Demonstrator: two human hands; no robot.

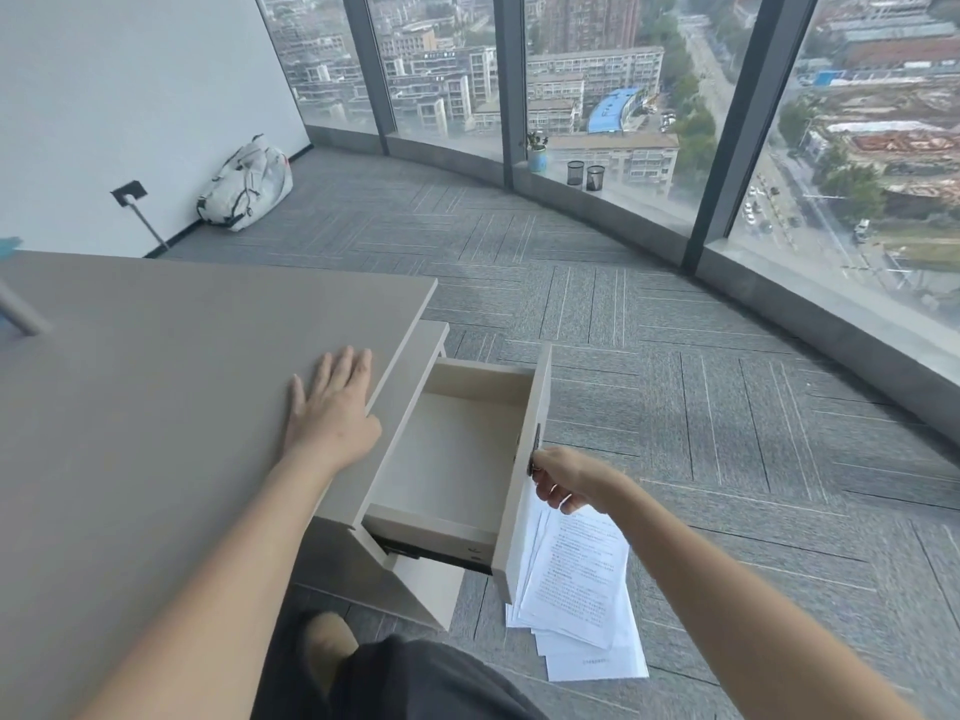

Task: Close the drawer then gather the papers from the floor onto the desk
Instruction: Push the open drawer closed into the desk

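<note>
Your right hand [563, 483] is pinched on the dark handle [535, 449] of the drawer [457, 454], which stands pulled well out and empty. Your left hand [332, 407] lies flat and spread on the desk [156, 381], fingertips [363, 358] at its edge, so a fast shove could nip them. The papers [576, 589] lie fanned on the carpet just beside the drawer front; mind your feet.
</note>
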